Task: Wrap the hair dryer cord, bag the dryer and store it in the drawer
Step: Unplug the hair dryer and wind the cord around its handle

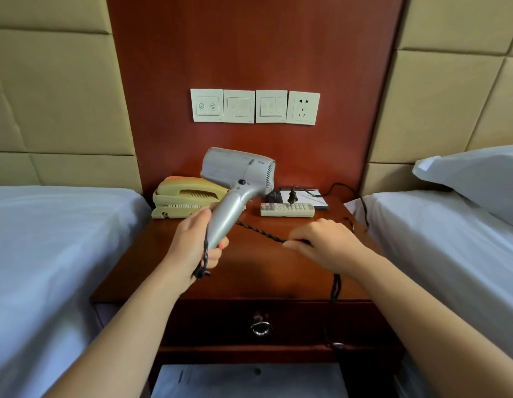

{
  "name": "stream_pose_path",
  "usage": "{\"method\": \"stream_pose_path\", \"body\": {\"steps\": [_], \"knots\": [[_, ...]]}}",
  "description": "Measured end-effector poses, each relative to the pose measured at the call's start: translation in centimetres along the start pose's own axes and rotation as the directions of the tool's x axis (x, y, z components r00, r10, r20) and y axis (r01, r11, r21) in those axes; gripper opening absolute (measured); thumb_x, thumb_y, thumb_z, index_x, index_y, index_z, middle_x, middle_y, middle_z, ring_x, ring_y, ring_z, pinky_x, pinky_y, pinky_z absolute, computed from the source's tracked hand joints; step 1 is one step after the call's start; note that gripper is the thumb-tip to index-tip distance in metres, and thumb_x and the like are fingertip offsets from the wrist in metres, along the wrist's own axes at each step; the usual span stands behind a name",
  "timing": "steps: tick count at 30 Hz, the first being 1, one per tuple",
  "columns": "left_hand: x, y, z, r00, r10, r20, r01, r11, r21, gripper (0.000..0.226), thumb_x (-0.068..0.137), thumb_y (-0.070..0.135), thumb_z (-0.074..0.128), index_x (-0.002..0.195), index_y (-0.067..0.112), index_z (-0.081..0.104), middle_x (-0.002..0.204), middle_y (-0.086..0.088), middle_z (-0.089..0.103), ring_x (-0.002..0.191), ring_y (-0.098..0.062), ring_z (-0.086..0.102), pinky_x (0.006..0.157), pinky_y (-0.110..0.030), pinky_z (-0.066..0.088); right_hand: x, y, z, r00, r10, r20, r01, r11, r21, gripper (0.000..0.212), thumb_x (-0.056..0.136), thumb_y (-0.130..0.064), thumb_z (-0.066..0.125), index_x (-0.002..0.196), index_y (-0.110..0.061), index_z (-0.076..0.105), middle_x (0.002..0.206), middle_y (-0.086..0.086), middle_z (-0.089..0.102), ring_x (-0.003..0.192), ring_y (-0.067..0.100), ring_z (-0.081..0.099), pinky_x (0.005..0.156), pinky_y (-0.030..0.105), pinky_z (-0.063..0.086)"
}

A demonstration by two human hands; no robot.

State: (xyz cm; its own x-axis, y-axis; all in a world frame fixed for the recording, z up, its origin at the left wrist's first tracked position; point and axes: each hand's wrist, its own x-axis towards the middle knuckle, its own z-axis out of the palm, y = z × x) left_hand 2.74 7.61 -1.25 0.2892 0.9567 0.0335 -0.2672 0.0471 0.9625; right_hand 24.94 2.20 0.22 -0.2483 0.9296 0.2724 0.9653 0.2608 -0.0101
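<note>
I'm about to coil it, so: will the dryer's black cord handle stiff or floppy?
Probably floppy: the cord bends freely from the dryer to the right hand and droops over the nightstand edge. Its twisted, kinked look suggests it may tangle or spring back. The plug, lying near the remote, will likely trail along.

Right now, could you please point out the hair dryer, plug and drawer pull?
hair dryer (237, 168): head view, barrel.
plug (291, 196): head view, black body.
drawer pull (261, 328): head view, metal ring.

Silver hair dryer in left hand
</note>
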Motion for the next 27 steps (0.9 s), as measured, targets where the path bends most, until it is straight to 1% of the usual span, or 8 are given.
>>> {"method": "stream_pose_path", "body": {"steps": [3,5,8,11,15,18,24,27], "knots": [[0.8,-0.3,-0.3,0.991,0.004,-0.131,0.004,0.998,0.062,0.033,0.103,0.029,0.03,0.125,0.015,0.051,0.059,-0.013,0.046,0.027,-0.009,0.031,0.03,-0.013,0.024,-0.6,-2.1,-1.3,0.991,-0.13,-0.022,0.128,0.989,-0.07,0.031,0.096,-0.045,0.038,0.075,-0.022,0.042,0.073,-0.001,0.054,0.07,0.027,0.049,0.058,0.032,0.034],[1.1,-0.8,-0.1,0.979,0.055,-0.195,-0.013,0.978,0.206,0.035,0.102,0.028,0.029,0.126,0.015,0.05,0.06,-0.013,0.048,0.028,-0.009,0.034,0.032,-0.016,0.027,-0.7,-3.1,-1.2,0.978,-0.197,-0.069,0.189,0.976,-0.107,0.027,0.097,-0.041,0.037,0.079,-0.023,0.045,0.077,0.003,0.059,0.072,0.029,0.052,0.058,0.033,0.035],[1.2,-1.1,0.3,0.967,0.15,-0.207,-0.056,0.914,0.402,0.034,0.101,0.027,0.028,0.118,0.018,0.055,0.06,-0.013,0.053,0.031,-0.011,0.038,0.037,-0.021,0.03,-0.7,-3.8,-0.4,0.93,-0.285,-0.23,0.261,0.956,-0.132,0.035,0.093,-0.039,0.034,0.076,-0.016,0.053,0.066,0.003,0.062,0.058,0.033,0.058,0.047,0.035,0.043],[1.0,-1.0,0.6,0.972,0.147,-0.184,-0.052,0.896,0.441,0.029,0.1,0.027,0.03,0.103,0.016,0.056,0.058,-0.012,0.053,0.034,-0.014,0.039,0.04,-0.023,0.03,-0.5,-3.5,-0.1,0.876,-0.289,-0.386,0.257,0.957,-0.132,0.038,0.09,-0.038,0.035,0.072,-0.014,0.058,0.057,-0.002,0.059,0.048,0.027,0.056,0.037,0.031,0.041],[0.8,-0.9,0.4,0.979,0.193,-0.06,-0.125,0.812,0.57,0.033,0.097,0.042,0.04,0.087,0.018,0.059,0.054,-0.008,0.056,0.035,-0.015,0.043,0.041,-0.024,0.033,-0.1,-3.5,0.0,0.825,-0.287,-0.487,0.227,0.957,-0.18,0.034,0.09,-0.036,0.04,0.073,-0.016,0.062,0.056,-0.003,0.059,0.046,0.023,0.057,0.036,0.026,0.037],[0.6,-1.0,0.5,0.986,0.139,0.093,-0.167,0.781,0.602,0.042,0.075,0.059,0.061,0.092,0.021,0.065,0.049,0.0,0.055,0.036,-0.012,0.044,0.044,-0.024,0.034,0.2,-3.6,0.1,0.822,-0.272,-0.5,0.228,0.962,-0.149,0.034,0.09,-0.035,0.04,0.073,-0.015,0.062,0.053,-0.003,0.058,0.041,0.027,0.054,0.036,0.024,0.032],[0.1,-1.1,0.4,0.974,0.073,0.213,-0.2,0.713,0.672,0.022,0.086,0.043,0.061,0.093,0.023,0.066,0.054,0.0,0.054,0.039,-0.011,0.045,0.041,-0.021,0.034,0.2,-3.6,0.1,0.859,-0.22,-0.462,0.232,0.972,-0.03,0.034,0.09,-0.037,0.037,0.075,-0.017,0.059,0.054,-0.004,0.056,0.043,0.026,0.053,0.043,0.024,0.027],[-0.2,-1.1,1.1,0.967,0.101,0.236,-0.242,0.66,0.711,0.029,0.07,0.048,0.072,0.093,0.031,0.067,0.061,0.007,0.059,0.049,-0.011,0.05,0.05,-0.024,0.04,0.3,-3.3,0.0,0.882,-0.156,-0.445,0.197,0.979,0.047,0.041,0.089,-0.043,0.033,0.08,-0.017,0.063,0.058,-0.002,0.061,0.05,0.027,0.057,0.042,0.029,0.035]]}}
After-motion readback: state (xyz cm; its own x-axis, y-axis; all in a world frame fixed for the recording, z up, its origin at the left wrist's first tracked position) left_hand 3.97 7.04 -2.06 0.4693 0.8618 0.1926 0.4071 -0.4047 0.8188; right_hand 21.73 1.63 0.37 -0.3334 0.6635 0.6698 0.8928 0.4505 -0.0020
